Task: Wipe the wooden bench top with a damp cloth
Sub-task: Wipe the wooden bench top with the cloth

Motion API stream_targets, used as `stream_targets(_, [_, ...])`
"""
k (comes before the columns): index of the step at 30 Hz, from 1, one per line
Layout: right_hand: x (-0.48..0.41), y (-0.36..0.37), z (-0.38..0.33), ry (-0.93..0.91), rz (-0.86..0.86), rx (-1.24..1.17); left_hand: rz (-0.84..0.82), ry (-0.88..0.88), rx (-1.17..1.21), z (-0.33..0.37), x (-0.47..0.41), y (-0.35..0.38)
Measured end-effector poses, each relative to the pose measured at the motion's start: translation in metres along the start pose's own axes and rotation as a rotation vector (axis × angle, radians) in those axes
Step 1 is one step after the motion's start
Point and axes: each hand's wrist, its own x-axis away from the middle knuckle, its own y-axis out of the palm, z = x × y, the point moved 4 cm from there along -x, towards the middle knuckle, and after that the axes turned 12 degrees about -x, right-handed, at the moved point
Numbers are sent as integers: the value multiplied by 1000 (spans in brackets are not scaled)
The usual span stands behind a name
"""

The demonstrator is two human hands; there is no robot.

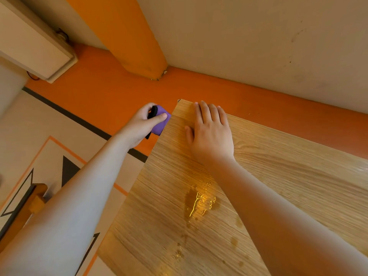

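Note:
The wooden bench top (pixel 278 176) fills the lower right of the head view, its far corner near the orange wall. My left hand (pixel 142 124) is shut on a purple cloth (pixel 161 124) with a black edge, pressed against the bench's left edge near the far corner. My right hand (pixel 211 132) lies flat, palm down, fingers together, on the bench top just right of the cloth. A patch of water (pixel 199 202) with smaller drops trailing toward me glistens on the wood beside my right forearm.
An orange wall band (pixel 119 92) runs behind and left of the bench, with an orange pillar (pixel 127 34) above. Patterned floor tiles (pixel 39 156) lie at the left. A cream box-like unit (pixel 29 42) sits at the upper left.

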Motion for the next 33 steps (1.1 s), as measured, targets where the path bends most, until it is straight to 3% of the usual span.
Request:
stream_targets(10, [0, 1, 1, -4, 10, 8, 61, -7, 86, 29, -36, 17])
stream_targets(21, [1, 1, 1, -17, -29, 25, -3, -188, 62, -48, 61, 0])
stream_targets(33, [0, 2, 1, -24, 3, 22, 108, -123, 18, -29, 46, 10])
